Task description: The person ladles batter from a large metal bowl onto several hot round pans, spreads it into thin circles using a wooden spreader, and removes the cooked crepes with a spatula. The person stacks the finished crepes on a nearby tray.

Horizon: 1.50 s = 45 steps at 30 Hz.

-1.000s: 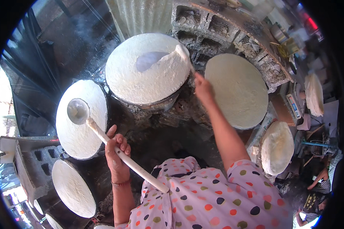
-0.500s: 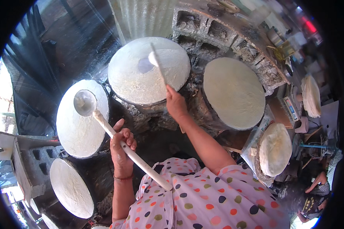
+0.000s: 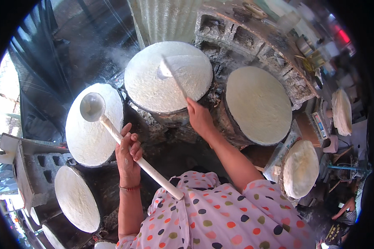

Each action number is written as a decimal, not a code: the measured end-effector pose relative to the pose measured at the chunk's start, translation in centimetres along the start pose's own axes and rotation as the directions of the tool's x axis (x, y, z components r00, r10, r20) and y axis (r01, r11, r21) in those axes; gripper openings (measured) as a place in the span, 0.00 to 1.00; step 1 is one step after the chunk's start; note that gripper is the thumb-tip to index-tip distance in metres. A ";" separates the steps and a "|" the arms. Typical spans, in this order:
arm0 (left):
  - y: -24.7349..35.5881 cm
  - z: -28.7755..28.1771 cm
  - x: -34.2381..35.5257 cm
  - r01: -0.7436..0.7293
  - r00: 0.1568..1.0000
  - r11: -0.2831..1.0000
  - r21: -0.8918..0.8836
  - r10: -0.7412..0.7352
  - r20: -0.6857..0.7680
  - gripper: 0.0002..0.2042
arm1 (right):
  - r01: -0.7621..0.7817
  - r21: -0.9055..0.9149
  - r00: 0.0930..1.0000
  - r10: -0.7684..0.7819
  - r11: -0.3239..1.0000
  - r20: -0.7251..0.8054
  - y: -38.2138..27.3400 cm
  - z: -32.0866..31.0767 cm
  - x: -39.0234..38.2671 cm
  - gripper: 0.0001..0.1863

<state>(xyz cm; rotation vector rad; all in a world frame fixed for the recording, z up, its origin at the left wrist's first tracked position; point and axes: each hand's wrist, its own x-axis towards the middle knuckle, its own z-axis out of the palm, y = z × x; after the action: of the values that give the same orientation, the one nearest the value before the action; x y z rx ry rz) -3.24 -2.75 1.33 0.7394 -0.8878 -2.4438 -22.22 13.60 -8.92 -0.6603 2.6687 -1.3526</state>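
The left hand (image 3: 128,154) grips the long pale handle of a metal ladle (image 3: 92,107), its round bowl above a white cloth-covered round steamer (image 3: 91,137). The right hand (image 3: 199,118) is closed on a thin flat stick (image 3: 172,76) lying across the middle steamer (image 3: 168,76), whose grainy white top steams. Another smooth round steamer (image 3: 258,106) sits just right; rough grey blocks (image 3: 241,37) stand behind.

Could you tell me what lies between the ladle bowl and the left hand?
Only the ladle's white handle: the head view shows it running from the ladle bowl to the left hand.
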 end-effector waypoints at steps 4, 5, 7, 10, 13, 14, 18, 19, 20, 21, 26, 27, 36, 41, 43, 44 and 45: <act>1.2 0.0 1.2 -0.055 0.997 0.984 0.167 0.062 -0.037 0.19 | 0.040 0.129 0.999 -0.043 0.991 0.016 0.9 -0.7 -2.1 0.17; 1.5 0.3 1.8 -0.067 0.997 0.976 0.208 0.076 -0.033 0.19 | 0.041 0.180 0.999 -0.040 0.983 -0.008 1.4 -1.6 -1.6 0.16; 2.1 1.4 2.9 -0.105 0.993 0.949 0.296 0.114 -0.014 0.20 | -0.137 0.229 0.989 0.147 0.964 -0.029 3.2 -1.9 3.2 0.17; 2.1 4.2 6.1 -0.119 0.993 0.911 0.395 0.114 0.037 0.19 | -0.398 0.255 0.917 0.376 0.881 0.133 2.9 -4.3 8.0 0.19; 0.9 6.2 9.2 -0.146 0.986 0.843 0.518 0.165 0.010 0.15 | -0.289 0.108 0.895 0.228 0.951 0.384 1.8 -5.1 8.6 0.19; 0.3 6.5 10.1 -0.159 0.984 0.821 0.549 0.179 0.017 0.14 | 0.039 0.116 0.953 -0.071 0.992 0.293 3.5 -4.7 7.5 0.19; -2.9 5.0 12.9 -0.153 0.965 0.653 0.741 0.260 -0.030 0.16 | 0.124 0.084 0.956 -0.141 0.989 0.256 3.4 -6.3 0.4 0.19; -4.4 4.9 13.6 -0.144 0.957 0.585 0.798 0.289 -0.039 0.20 | 0.203 0.085 0.974 -0.210 0.976 0.090 5.5 -5.4 -0.6 0.19; -5.9 4.5 14.2 -0.128 0.946 0.512 0.850 0.321 -0.051 0.23 | 0.283 0.077 0.958 -0.278 0.956 -0.072 6.1 -5.2 -1.3 0.19; -7.5 3.7 14.7 -0.150 0.939 0.497 0.855 0.342 -0.033 0.25 | 0.038 0.201 0.999 -0.039 0.979 0.000 6.0 -4.5 -2.2 0.19; -13.2 4.0 12.9 -0.149 0.953 0.641 0.753 0.297 -0.064 0.27 | -0.343 0.469 0.931 0.231 0.814 0.282 1.8 1.4 -3.2 0.19; -14.1 4.1 12.8 -0.127 0.955 0.722 0.680 0.275 -0.114 0.23 | -0.323 0.479 0.933 0.190 0.816 0.306 1.7 2.5 -2.9 0.19; -4.4 10.5 4.2 -0.067 0.993 0.953 -0.296 0.093 0.073 0.18 | 0.349 0.001 0.937 -0.349 0.937 -0.030 2.5 -5.7 3.0 0.23; -4.1 7.5 1.2 0.055 0.997 0.860 -0.508 -0.016 0.081 0.18 | 0.309 -0.458 0.947 -0.228 0.833 0.226 5.8 -8.3 9.5 0.22; -4.4 6.5 -0.7 0.004 1.000 0.866 -0.500 0.005 0.017 0.18 | 0.203 -0.328 0.976 -0.164 0.923 0.143 7.0 -8.3 11.2 0.21; -4.6 5.6 -1.5 -0.007 1.000 0.854 -0.520 0.008 0.000 0.18 | 0.195 -0.151 0.976 -0.177 0.969 0.126 8.0 -6.9 11.0 0.21; -4.6 4.7 -2.5 -0.023 1.000 0.866 -0.499 0.026 0.000 0.17 | 0.117 -0.016 0.972 -0.112 0.993 0.207 7.8 -5.7 9.5 0.21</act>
<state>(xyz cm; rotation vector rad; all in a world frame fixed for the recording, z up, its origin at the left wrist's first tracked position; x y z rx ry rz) -5.19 3.97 2.14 0.5199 -0.2287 -2.4910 -34.94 17.98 -10.38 -0.9170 2.5235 -1.1994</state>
